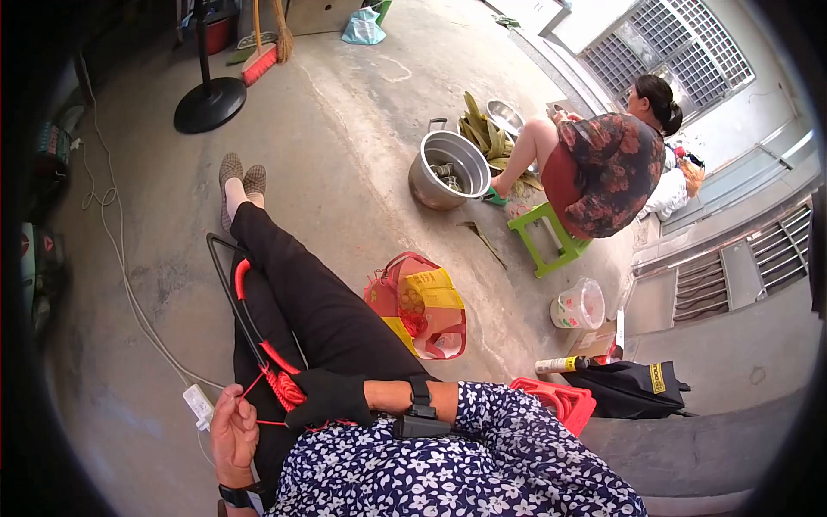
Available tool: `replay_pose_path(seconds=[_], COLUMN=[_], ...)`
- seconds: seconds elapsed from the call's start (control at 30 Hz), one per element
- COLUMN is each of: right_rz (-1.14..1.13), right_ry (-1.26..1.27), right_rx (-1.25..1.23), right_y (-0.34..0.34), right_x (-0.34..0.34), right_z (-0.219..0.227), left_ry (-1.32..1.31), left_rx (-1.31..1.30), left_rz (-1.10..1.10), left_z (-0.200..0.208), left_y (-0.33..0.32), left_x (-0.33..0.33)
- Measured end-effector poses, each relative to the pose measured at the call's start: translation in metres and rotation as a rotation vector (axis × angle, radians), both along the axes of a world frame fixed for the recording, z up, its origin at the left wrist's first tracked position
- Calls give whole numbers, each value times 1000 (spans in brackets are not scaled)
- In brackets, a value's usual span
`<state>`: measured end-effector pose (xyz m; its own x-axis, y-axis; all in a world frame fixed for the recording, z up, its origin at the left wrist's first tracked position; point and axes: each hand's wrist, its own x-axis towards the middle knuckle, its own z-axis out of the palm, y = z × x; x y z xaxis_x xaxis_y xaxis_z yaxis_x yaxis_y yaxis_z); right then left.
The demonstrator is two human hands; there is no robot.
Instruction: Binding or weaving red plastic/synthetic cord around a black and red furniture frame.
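In the head view, the left hand [233,432] pinches a strand of red cord [286,392] between thumb and fingers, and the strand looks tight. The right hand [332,400], in a black glove, lies against the wound end of a bent black frame [245,320]; its finger closure I cannot tell. The frame leans along the black trousers [332,302], probably so that the legs support it. Around is a bare concrete floor [345,189], with a metal pot [448,168] and, beside it, a person [607,172] seated on a green stool [544,241].
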<state>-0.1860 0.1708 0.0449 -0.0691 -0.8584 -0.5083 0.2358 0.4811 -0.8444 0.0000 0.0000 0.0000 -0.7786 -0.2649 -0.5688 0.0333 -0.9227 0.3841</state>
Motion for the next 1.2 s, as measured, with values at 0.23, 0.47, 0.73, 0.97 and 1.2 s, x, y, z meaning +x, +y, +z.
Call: replay_pose_path(seconds=[0.23, 0.47, 0.73, 0.97, 1.2], right_rz=[-26, -9, -92, 12, 19], right_ry=[-54, 529, 33, 317, 357], right_rx=[12, -95, 62, 56, 59], right_y=[1, 0, 2, 6, 6], right_x=[0, 1, 12, 4, 7], right_z=[2, 4, 1, 5, 3], left_ry=[-21, -33, 83, -113, -200], left_rx=[-79, -187, -91, -319, -482], left_rz=[-33, -70, -42, -227, -387], left_z=[6, 34, 36, 43, 48], left_y=[1, 10, 7, 7, 8], left_x=[-1, -15, 3, -6, 3])
